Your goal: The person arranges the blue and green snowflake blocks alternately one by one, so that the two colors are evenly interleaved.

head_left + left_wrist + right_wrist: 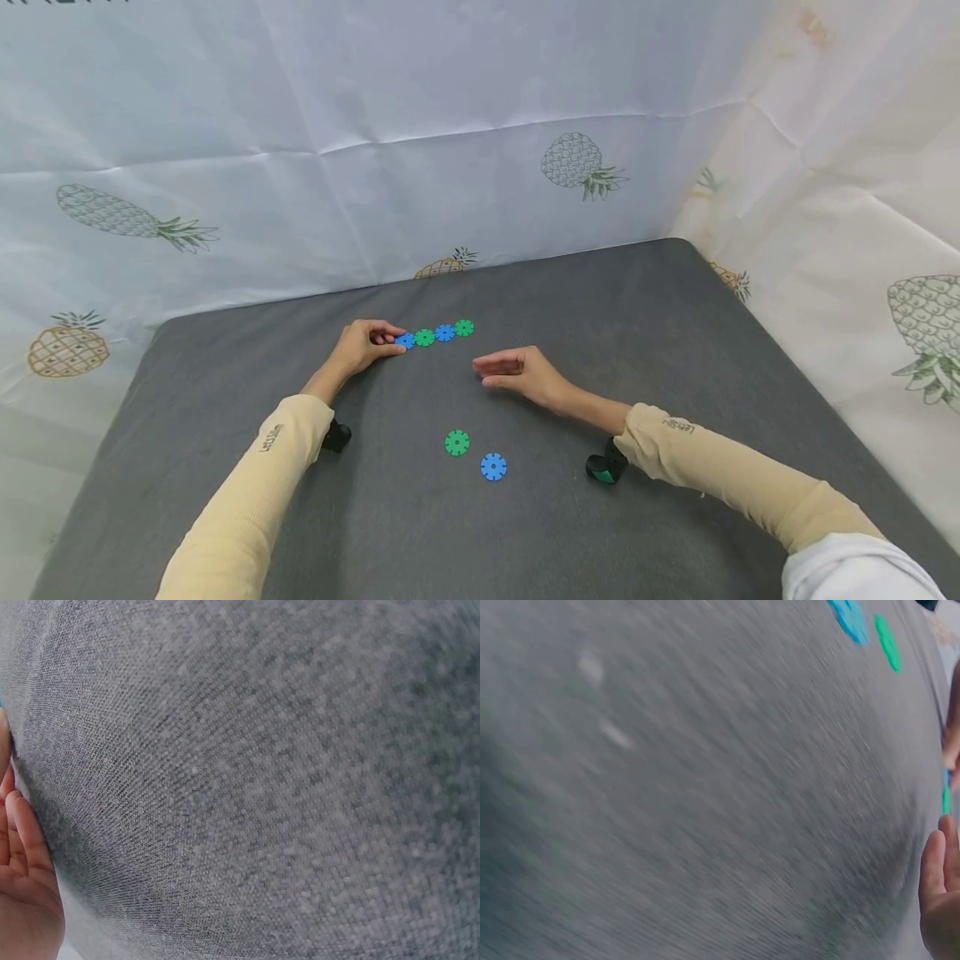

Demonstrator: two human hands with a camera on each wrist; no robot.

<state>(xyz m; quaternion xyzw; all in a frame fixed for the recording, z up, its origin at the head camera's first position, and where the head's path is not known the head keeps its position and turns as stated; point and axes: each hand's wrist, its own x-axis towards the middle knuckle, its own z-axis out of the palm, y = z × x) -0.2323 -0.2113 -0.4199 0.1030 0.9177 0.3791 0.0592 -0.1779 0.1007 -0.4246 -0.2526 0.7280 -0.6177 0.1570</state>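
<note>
Toward the back of the table, a row of notched plastic discs runs edge to edge: a blue disc (407, 341), a green disc (424, 337), a second blue disc (445, 333) and a second green disc (464, 328). My left hand (357, 345) pinches the blue disc at the row's left end between thumb and fingers. My right hand (525, 375) is held in front of the row's right end, fingers extended, holding nothing. In the right wrist view, its fingers (932, 862) show at the lower right edge.
Nearer me lie a loose green disc (457, 442) and a loose blue disc (493, 467). The table (420, 533) has a dark grey cloth cover. A pineapple-print curtain (450, 192) hangs behind its far edge and along the right side.
</note>
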